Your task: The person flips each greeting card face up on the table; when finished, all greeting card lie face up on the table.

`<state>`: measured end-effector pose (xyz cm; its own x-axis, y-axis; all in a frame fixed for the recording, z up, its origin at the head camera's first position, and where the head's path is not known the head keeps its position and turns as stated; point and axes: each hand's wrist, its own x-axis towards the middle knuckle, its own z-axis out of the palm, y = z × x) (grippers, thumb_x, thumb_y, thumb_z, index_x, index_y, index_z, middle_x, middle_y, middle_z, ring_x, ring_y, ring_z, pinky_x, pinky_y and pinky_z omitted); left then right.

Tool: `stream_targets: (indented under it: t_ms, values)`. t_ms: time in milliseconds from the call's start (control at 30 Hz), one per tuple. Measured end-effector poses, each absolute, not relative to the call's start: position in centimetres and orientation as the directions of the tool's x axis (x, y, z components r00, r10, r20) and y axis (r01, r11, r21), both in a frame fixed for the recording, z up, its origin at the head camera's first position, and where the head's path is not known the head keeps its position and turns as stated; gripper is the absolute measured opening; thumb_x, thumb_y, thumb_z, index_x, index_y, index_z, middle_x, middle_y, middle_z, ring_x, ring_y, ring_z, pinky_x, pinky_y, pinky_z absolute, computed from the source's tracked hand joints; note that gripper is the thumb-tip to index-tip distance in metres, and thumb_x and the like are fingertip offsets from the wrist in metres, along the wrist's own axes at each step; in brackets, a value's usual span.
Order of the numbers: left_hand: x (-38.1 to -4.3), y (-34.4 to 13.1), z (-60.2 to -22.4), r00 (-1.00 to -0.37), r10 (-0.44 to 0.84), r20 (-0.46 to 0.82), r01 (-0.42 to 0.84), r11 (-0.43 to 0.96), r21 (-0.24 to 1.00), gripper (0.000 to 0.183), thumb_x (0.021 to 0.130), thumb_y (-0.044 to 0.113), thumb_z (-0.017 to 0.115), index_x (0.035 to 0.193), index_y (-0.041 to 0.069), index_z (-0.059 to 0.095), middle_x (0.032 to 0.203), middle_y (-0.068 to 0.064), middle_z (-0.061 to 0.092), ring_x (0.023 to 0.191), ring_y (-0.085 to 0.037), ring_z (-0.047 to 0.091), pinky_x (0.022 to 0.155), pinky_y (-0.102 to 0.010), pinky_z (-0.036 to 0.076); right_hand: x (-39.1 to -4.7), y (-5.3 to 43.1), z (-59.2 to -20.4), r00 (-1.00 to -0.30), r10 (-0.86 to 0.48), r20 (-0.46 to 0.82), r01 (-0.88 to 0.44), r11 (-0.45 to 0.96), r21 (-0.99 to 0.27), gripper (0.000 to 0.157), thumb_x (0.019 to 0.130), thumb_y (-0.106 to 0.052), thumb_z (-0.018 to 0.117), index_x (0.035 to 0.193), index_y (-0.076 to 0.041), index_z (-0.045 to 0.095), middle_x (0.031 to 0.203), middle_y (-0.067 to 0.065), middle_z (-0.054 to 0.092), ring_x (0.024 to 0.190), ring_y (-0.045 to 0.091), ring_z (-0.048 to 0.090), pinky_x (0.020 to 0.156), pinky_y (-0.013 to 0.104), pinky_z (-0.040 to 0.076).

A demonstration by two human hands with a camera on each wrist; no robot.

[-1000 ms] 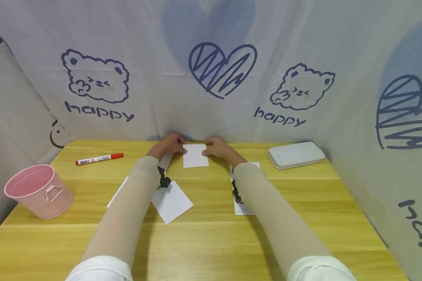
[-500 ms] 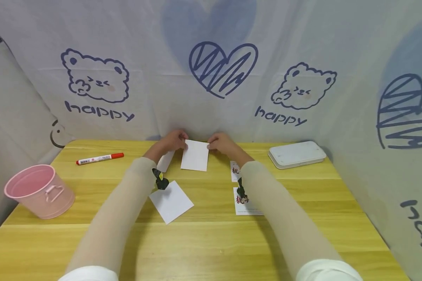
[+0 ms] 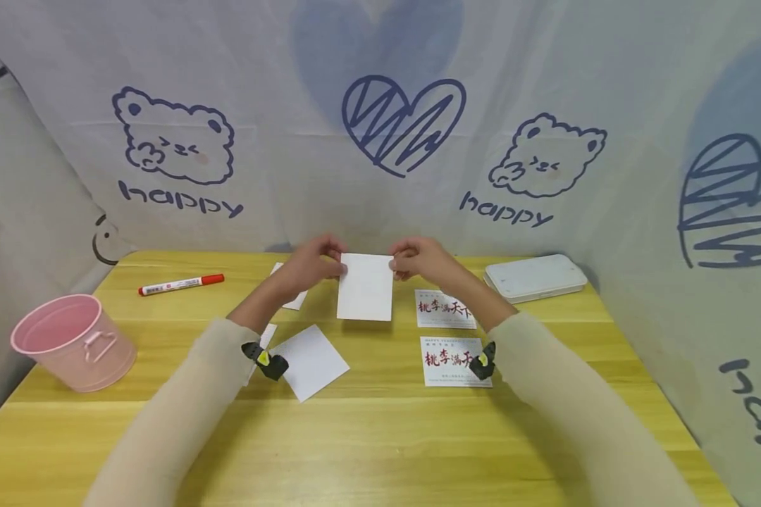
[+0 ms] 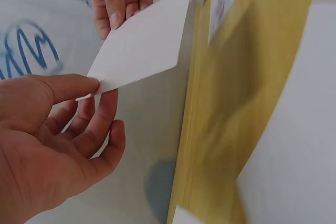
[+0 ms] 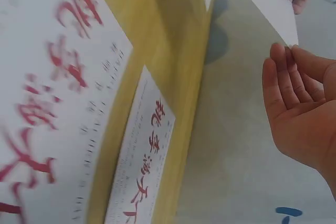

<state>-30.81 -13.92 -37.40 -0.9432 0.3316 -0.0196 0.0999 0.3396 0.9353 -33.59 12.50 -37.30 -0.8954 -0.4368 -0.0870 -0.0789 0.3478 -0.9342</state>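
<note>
Between both hands, a blank white card (image 3: 365, 287) is held raised above the table near its back edge. My left hand (image 3: 311, 264) pinches its upper left corner, thumb on the near face; the left wrist view shows the left hand (image 4: 68, 124) with thumb and forefinger on the card (image 4: 147, 40). At the opposite upper corner my right hand (image 3: 426, 262) pinches it the same way, and in the right wrist view that hand (image 5: 299, 93) has its other fingers loosely bent. Below the right forearm lie two cards with red characters, one farther back (image 3: 440, 310) and one nearer (image 3: 450, 362).
Left of centre lie a tilted blank white card (image 3: 311, 362) and other white cards partly hidden by the left arm. A red-capped marker (image 3: 180, 284) and a pink bucket (image 3: 72, 343) stand farther left. A white case (image 3: 534, 278) sits at the back right, before a printed curtain (image 3: 279, 141).
The blank card has been lifted off the table and brought nearer, slightly right, with both hands still pinching it. The arms have spread apart, uncovering the two cards with red characters.
</note>
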Motion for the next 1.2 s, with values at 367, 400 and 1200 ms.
stream_targets:
  t_ms: [367, 400, 1200]
  values:
    - [-24.0, -12.2, -38.2, -0.926, 0.377, -0.002, 0.081, 0.204, 0.976, 0.033, 0.093, 0.005, 0.066, 0.124, 0.002, 0.054, 0.109, -0.008, 0.053, 0.093, -0.023, 0.06, 0.091, -0.042, 0.053, -25.4, 15.8, -37.3, -0.887, -0.462, -0.004, -0.123, 0.245, -0.962, 0.034, 0.098, -0.011, 0.066, 0.131, -0.004, 0.059, 0.101, 0.011, 0.071, 0.087, 0.023, 0.07, 0.085, 0.039, 0.059]
    - [-23.7, -12.1, -38.3, -0.923, 0.385, -0.001, 0.082, 0.2, 0.976, 0.033, 0.093, 0.005, 0.066, 0.124, 0.002, 0.054, 0.109, -0.008, 0.053, 0.093, -0.022, 0.06, 0.091, -0.042, 0.053, -24.8, 16.0, -37.5, -0.888, -0.46, -0.005, -0.118, 0.238, -0.964, 0.034, 0.097, -0.011, 0.066, 0.131, -0.005, 0.059, 0.1, 0.01, 0.071, 0.086, 0.023, 0.07, 0.085, 0.038, 0.059]
    - [-22.6, -11.0, -39.2, -0.851, 0.52, -0.077, 0.039, 0.21, 0.977, 0.044, 0.095, 0.016, 0.068, 0.137, 0.007, 0.054, 0.134, -0.012, 0.058, 0.112, -0.024, 0.062, 0.097, -0.047, 0.05, -22.2, 17.1, -37.6, -0.839, -0.532, 0.109, -0.253, 0.204, -0.946, 0.023, 0.094, -0.018, 0.073, 0.111, -0.005, 0.069, 0.105, 0.009, 0.069, 0.092, 0.022, 0.067, 0.085, 0.035, 0.059]
